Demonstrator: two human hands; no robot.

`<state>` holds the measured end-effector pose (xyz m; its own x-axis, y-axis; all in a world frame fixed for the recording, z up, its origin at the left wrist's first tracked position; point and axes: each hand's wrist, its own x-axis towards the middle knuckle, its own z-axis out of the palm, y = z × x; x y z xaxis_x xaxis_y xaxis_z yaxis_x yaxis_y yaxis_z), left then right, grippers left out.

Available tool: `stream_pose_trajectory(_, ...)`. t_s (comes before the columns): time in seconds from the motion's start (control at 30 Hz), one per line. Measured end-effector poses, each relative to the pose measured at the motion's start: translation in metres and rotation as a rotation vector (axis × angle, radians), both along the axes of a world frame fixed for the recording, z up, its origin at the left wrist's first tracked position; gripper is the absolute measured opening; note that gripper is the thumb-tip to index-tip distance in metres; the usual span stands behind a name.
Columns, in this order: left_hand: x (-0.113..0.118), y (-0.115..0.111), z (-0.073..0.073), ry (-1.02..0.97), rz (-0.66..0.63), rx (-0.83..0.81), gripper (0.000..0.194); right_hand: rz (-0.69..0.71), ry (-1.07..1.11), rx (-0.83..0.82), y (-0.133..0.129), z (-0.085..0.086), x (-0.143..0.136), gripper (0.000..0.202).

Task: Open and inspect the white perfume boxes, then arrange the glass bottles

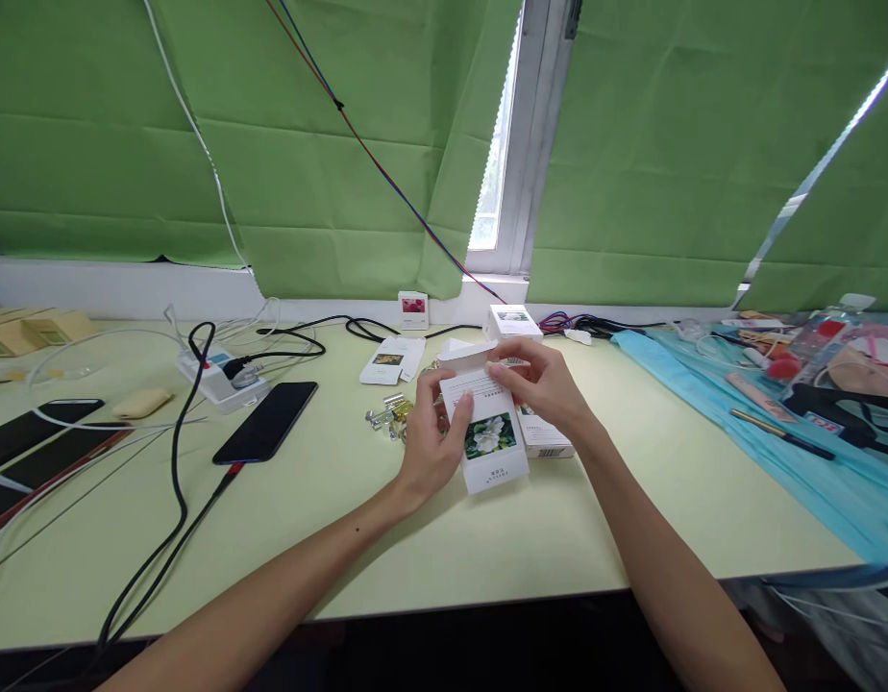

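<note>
A white carton with a white-flower picture (489, 437) is held above the table, its printed text upside down. My left hand (438, 432) grips its left side, with the thumb on the front face. At its top edge, the fingers of my right hand (534, 384) pinch the flap. Behind and to the right lies another white box (549, 434), partly covered by the carton and my right hand. Small gold and silver metal pieces (392, 415) lie left of my left hand. A flat white carton (392, 360) rests farther back.
A small box with a red picture (413, 309) and a white box (514, 321) stand near the wall. To the left are a phone (266, 423), a power strip (220, 382) and cables. Blue cloth (747, 432) with a pen (781, 434) and a bottle lies right.
</note>
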<state>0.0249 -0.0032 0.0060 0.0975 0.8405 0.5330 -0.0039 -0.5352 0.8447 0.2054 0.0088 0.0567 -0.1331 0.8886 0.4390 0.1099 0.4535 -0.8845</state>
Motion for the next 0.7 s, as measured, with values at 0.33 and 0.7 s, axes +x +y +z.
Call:
stream_pose_trajectory(0.33,-0.0002,0.0008,-0.0011,0.011,0.006,0.000,0.033,-0.001,0.002,0.017,0.0000,0.0003,-0.0007,0.034)
stream_pose_trajectory(0.7,0.0005,-0.0009,0.0015,0.010,0.015,0.007,0.034,0.002,0.012,-0.007,-0.0014,0.0020,-0.0010,0.037)
